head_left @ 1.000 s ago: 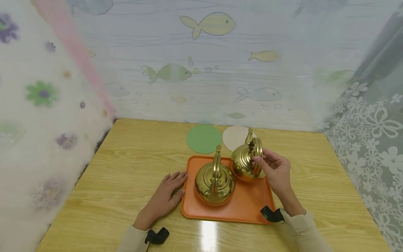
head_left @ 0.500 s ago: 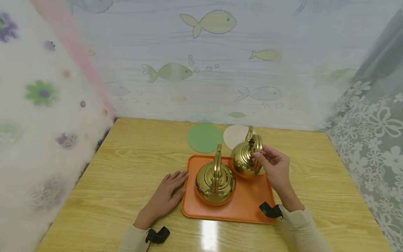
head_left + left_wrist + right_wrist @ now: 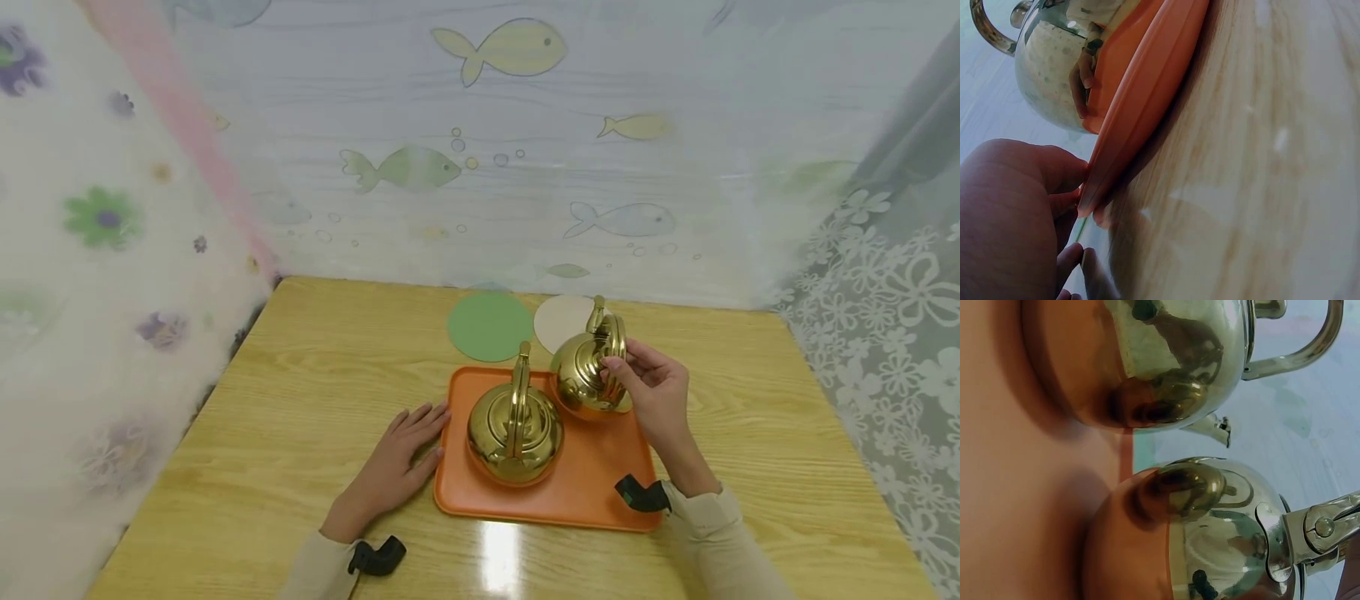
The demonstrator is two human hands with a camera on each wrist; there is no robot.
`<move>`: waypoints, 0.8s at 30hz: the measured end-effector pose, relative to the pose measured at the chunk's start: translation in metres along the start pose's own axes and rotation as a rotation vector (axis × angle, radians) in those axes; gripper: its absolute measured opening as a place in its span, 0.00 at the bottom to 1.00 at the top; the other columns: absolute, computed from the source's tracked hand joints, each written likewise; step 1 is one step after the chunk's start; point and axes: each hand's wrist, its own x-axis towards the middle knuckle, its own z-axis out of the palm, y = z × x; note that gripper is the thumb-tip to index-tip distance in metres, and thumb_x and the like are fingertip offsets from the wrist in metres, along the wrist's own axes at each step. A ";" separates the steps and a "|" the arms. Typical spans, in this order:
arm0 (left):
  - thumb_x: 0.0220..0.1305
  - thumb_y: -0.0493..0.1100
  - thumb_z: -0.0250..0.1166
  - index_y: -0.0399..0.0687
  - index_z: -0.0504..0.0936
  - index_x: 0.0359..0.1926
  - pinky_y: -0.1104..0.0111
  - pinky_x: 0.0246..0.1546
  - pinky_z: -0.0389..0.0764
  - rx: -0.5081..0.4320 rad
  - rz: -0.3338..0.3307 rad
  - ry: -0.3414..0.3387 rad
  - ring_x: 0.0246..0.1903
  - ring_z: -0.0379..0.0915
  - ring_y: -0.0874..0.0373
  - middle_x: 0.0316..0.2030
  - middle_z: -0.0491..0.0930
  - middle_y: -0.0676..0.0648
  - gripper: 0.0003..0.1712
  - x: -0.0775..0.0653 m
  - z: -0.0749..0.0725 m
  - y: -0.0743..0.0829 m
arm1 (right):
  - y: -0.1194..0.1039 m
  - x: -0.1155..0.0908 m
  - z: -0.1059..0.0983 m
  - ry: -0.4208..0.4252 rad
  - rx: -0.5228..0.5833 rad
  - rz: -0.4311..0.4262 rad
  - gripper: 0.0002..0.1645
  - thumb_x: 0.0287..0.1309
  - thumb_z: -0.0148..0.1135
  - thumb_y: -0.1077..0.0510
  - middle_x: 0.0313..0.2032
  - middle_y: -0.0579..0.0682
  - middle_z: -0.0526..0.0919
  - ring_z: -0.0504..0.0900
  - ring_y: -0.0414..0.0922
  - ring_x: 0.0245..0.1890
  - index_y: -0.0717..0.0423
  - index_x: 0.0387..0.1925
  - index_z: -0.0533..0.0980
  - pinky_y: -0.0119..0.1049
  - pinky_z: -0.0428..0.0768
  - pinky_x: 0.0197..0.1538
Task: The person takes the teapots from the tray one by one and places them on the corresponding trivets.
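Observation:
Two shiny gold kettles are at an orange tray [image 3: 592,493]. My right hand [image 3: 662,408] grips the handle of the right kettle [image 3: 576,373], thumb on the near side, at the tray's far right part. In the right wrist view this kettle's body [image 3: 1210,550] shows a dark shadow beneath it, and its handle joint faces right. The left kettle [image 3: 491,437] stands on the tray, handle upright and spout pointing away. My left hand [image 3: 390,462] lies beside the tray with fingers extended; the left wrist view shows its thumb touching the tray's rim [image 3: 1141,106].
Behind the tray lie a green round mat [image 3: 489,327] and a beige round mat [image 3: 553,321], the latter partly hidden by the right kettle. The wooden table [image 3: 322,358] meets a fish-patterned curtain [image 3: 510,208] at the back.
My right hand and the right kettle have shifted slightly farther from me over the tray. The left hand stays at the rim; the whole head view has drifted a little.

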 end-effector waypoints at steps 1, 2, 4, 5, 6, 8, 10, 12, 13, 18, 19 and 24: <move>0.74 0.47 0.61 0.42 0.70 0.73 0.39 0.74 0.52 0.000 0.000 -0.001 0.75 0.57 0.42 0.74 0.66 0.46 0.31 0.000 0.000 0.000 | 0.000 0.000 0.000 0.002 0.004 0.004 0.19 0.62 0.59 0.79 0.33 0.46 0.90 0.88 0.37 0.30 0.86 0.54 0.74 0.28 0.86 0.39; 0.74 0.46 0.61 0.42 0.70 0.73 0.39 0.74 0.52 -0.002 -0.002 -0.001 0.75 0.57 0.42 0.74 0.66 0.46 0.31 0.000 -0.001 0.000 | 0.000 0.001 0.001 0.000 0.010 0.008 0.18 0.62 0.59 0.79 0.33 0.46 0.90 0.88 0.37 0.30 0.85 0.54 0.74 0.28 0.86 0.40; 0.74 0.46 0.61 0.42 0.70 0.73 0.39 0.74 0.52 -0.002 -0.005 -0.001 0.75 0.57 0.42 0.74 0.66 0.46 0.31 0.000 -0.001 0.001 | -0.001 0.001 0.001 -0.003 0.012 0.025 0.18 0.63 0.58 0.78 0.33 0.46 0.90 0.88 0.37 0.31 0.84 0.54 0.75 0.28 0.86 0.41; 0.74 0.46 0.61 0.42 0.70 0.73 0.39 0.74 0.52 -0.003 -0.005 -0.001 0.75 0.57 0.42 0.74 0.66 0.46 0.31 0.000 -0.002 0.001 | -0.001 0.001 0.001 -0.003 0.012 0.035 0.18 0.63 0.58 0.78 0.33 0.46 0.90 0.88 0.38 0.31 0.83 0.55 0.75 0.28 0.86 0.41; 0.74 0.46 0.61 0.42 0.70 0.73 0.39 0.74 0.51 -0.002 -0.005 -0.001 0.75 0.57 0.42 0.74 0.66 0.46 0.31 0.000 -0.002 0.001 | -0.002 0.001 0.001 -0.006 0.010 0.048 0.18 0.64 0.58 0.78 0.34 0.46 0.90 0.88 0.38 0.32 0.82 0.55 0.75 0.28 0.86 0.41; 0.74 0.46 0.61 0.42 0.70 0.73 0.40 0.74 0.51 -0.007 -0.007 -0.003 0.75 0.57 0.42 0.74 0.65 0.46 0.31 0.001 -0.002 0.001 | -0.004 0.002 0.000 -0.012 0.005 0.080 0.19 0.65 0.59 0.77 0.34 0.46 0.90 0.88 0.38 0.33 0.81 0.56 0.75 0.28 0.86 0.42; 0.75 0.46 0.60 0.42 0.69 0.74 0.40 0.74 0.51 -0.009 -0.007 -0.007 0.76 0.56 0.42 0.74 0.65 0.46 0.31 0.001 -0.002 0.002 | -0.006 0.002 -0.001 -0.026 -0.001 0.112 0.20 0.66 0.59 0.75 0.35 0.45 0.90 0.88 0.38 0.33 0.80 0.58 0.74 0.28 0.86 0.43; 0.74 0.46 0.60 0.42 0.70 0.73 0.40 0.74 0.51 -0.013 -0.005 -0.007 0.75 0.56 0.42 0.74 0.65 0.45 0.31 0.001 -0.002 0.002 | -0.008 0.003 -0.003 -0.039 -0.006 0.140 0.19 0.67 0.59 0.74 0.35 0.44 0.90 0.88 0.37 0.33 0.76 0.58 0.75 0.28 0.86 0.44; 0.74 0.46 0.60 0.42 0.69 0.73 0.40 0.74 0.51 -0.013 -0.004 -0.006 0.75 0.57 0.42 0.74 0.65 0.45 0.31 0.001 -0.002 0.002 | -0.009 0.003 -0.004 -0.047 -0.005 0.150 0.19 0.68 0.58 0.73 0.34 0.44 0.90 0.88 0.37 0.32 0.73 0.59 0.75 0.28 0.86 0.44; 0.75 0.46 0.60 0.42 0.69 0.74 0.40 0.74 0.51 -0.005 0.003 -0.002 0.76 0.56 0.42 0.74 0.65 0.45 0.31 0.001 -0.002 0.002 | -0.012 0.005 -0.006 -0.066 -0.010 0.169 0.16 0.69 0.58 0.72 0.33 0.43 0.90 0.88 0.38 0.31 0.61 0.55 0.79 0.28 0.86 0.44; 0.75 0.46 0.60 0.42 0.69 0.74 0.40 0.74 0.51 -0.005 0.003 -0.003 0.76 0.56 0.42 0.74 0.65 0.45 0.31 0.001 -0.001 0.002 | -0.013 0.006 -0.006 -0.067 -0.011 0.170 0.16 0.69 0.58 0.72 0.33 0.44 0.89 0.88 0.38 0.30 0.61 0.55 0.80 0.28 0.86 0.43; 0.74 0.46 0.60 0.42 0.69 0.74 0.41 0.74 0.51 -0.008 0.004 -0.003 0.76 0.56 0.43 0.74 0.65 0.45 0.31 0.001 0.000 0.001 | -0.012 0.008 -0.006 -0.076 -0.010 0.169 0.14 0.69 0.58 0.71 0.32 0.44 0.89 0.88 0.38 0.29 0.63 0.52 0.82 0.29 0.86 0.40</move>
